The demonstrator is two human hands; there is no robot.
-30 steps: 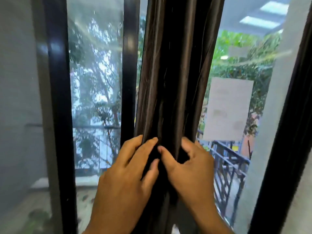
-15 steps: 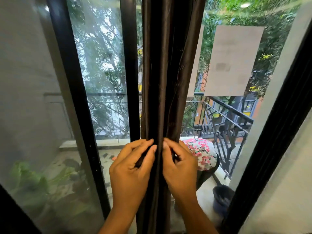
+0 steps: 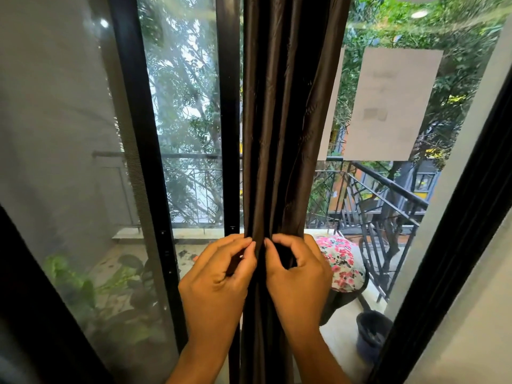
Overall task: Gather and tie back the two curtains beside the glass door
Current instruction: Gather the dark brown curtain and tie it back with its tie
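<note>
Both your hands clamp the curtain [image 3: 279,120] at mid-height. Left hand [image 3: 219,281] and right hand [image 3: 297,275] have fingers curled, pinching its bunched folds, fingertips nearly touching.

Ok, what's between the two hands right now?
In the head view, only the bunched dark curtain: the left hand and right hand pinch its folds from either side, fingertips almost meeting.

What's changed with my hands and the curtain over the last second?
Both hands went from lying fairly flat on the dark curtain to pinching its folds: left hand and right hand now curl in, fingertips nearly meeting. The curtain stays bunched in a narrow column, untied.
</note>
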